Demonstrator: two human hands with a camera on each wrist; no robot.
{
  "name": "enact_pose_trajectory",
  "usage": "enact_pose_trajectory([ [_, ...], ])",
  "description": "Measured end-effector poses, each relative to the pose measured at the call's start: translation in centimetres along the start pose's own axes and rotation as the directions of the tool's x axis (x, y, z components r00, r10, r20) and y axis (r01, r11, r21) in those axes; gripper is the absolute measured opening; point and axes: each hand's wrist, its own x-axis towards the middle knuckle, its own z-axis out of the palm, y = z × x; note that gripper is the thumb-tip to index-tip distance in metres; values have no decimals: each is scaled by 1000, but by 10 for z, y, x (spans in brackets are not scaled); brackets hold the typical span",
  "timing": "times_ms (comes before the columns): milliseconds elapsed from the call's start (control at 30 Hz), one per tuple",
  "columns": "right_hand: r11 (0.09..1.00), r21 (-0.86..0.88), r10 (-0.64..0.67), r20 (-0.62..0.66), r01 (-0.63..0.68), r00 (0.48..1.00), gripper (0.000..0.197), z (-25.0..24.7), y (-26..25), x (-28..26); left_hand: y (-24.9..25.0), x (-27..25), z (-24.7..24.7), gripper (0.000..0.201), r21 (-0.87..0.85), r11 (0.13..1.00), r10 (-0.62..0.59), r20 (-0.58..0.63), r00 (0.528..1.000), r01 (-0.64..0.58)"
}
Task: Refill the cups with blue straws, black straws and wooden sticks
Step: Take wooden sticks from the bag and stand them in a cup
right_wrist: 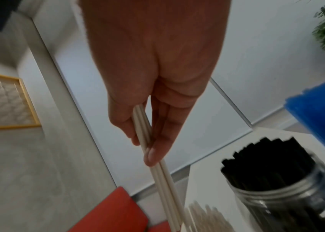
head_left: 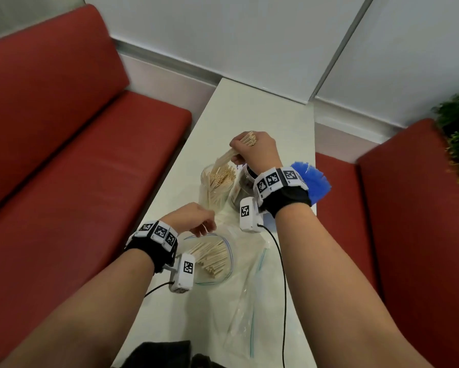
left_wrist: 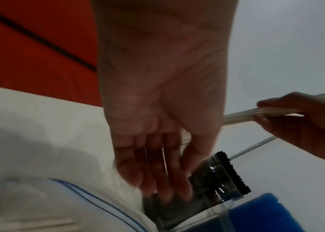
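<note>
The left hand [head_left: 194,217] hung over the clear bag [head_left: 223,264] on the counter [head_left: 249,112], fingers loosely curled; whether it pinched a stick was too blurred to tell. The right hand [head_left: 255,151] gripped a bundle of wooden sticks [head_left: 245,143], slanted down into the clear cup [head_left: 217,185], probably to slide them in. The black straws [right_wrist: 261,153] filled their jar; the right wrist hid most of the blue straws [head_left: 313,181].

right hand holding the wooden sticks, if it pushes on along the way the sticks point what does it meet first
Most likely the clear cup of wooden sticks. The right hand grips a bundle of sticks slanting down and left, its lower ends at or just above that cup's mouth. Depth is unclear; the black-straw jar sits beside this line.
</note>
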Motion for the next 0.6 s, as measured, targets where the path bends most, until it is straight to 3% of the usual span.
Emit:
enact_pose_trajectory([
  [100, 993, -107, 51, 50, -46, 997, 14, 18, 21, 14, -2, 2, 7, 29, 284, 958, -35, 238, 971, -35],
  [200, 968, -246, 62, 56, -47, 996, 12, 34, 37, 22, -9, 13, 21, 25, 446, 892, -77, 305, 949, -71],
  [267, 952, -303, 73, 68, -49, 995, 10, 44, 44, 24, -19, 21, 30, 29, 617, 779, -72, 270, 960, -114],
  [333, 928, -369, 90, 100, -47, 991, 11, 53, 50, 26, -33, 26, 39, 36, 796, 584, 7, 193, 981, -160],
  [433, 879, -477, 95, 154, -10, 983, 17, 62, 58, 28, -53, 30, 51, 40, 920, 380, 106, 62, 992, -98],
  [533, 879, -476, 23, 110, 33, 994, 29, 65, 63, 28, -63, 31, 55, 47, 930, 366, 142, -32, 989, -22],
  [600, 861, -494, -129, 28, 125, 991, 39, 66, 65, 28, -65, 30, 57, 61, 935, 355, 156, -76, 985, 16],
])
